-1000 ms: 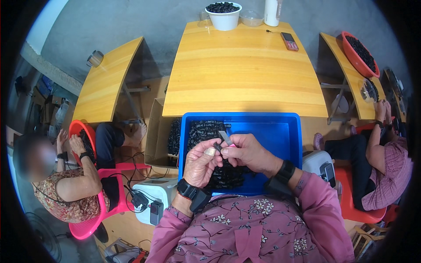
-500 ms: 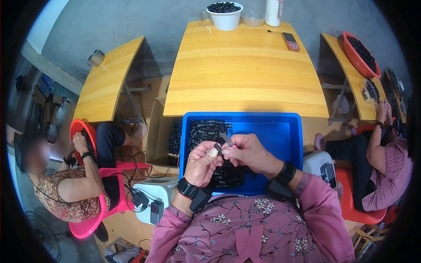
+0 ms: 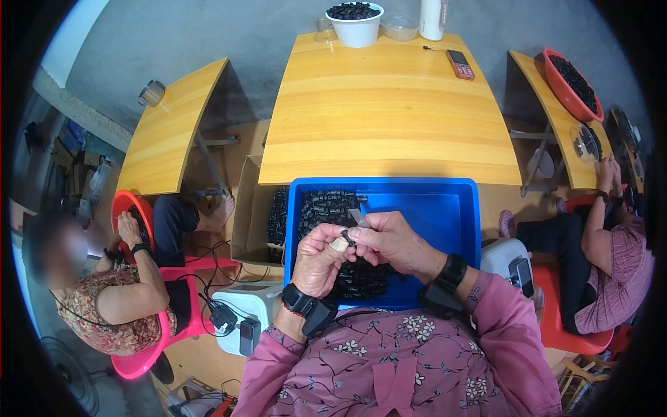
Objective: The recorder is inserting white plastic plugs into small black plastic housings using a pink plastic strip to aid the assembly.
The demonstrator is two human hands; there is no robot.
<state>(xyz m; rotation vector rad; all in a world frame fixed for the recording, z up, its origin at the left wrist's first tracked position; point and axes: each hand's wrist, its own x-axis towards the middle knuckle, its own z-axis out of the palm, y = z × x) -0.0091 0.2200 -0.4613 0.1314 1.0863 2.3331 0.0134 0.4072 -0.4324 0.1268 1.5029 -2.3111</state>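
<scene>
Over a blue tray [image 3: 434,201] my two hands meet, both closed. My left hand [image 3: 318,260] pinches a small black plastic part [image 3: 347,238] between thumb and fingertips; a pale wrap covers that thumb's tip. My right hand [image 3: 403,243] grips a small knife, its flat grey blade [image 3: 358,217] sticking up past the fingers and its handle hidden in them. The right thumb presses at the black part. Below, many similar black parts [image 3: 326,208] fill the tray's left side and the area under my hands.
A cardboard box [image 3: 249,208] with more black parts stands left of the tray. Beyond is a wooden table [image 3: 389,111] bearing a white bucket [image 3: 356,31], a clear bowl, a bottle and a phone [image 3: 459,64]. One person sits on each side, beside red basins [image 3: 570,87].
My right hand has shifted slightly, its thumb now against the black part, and the knife's pink handle no longer shows. My left hand stays nearly in place.
</scene>
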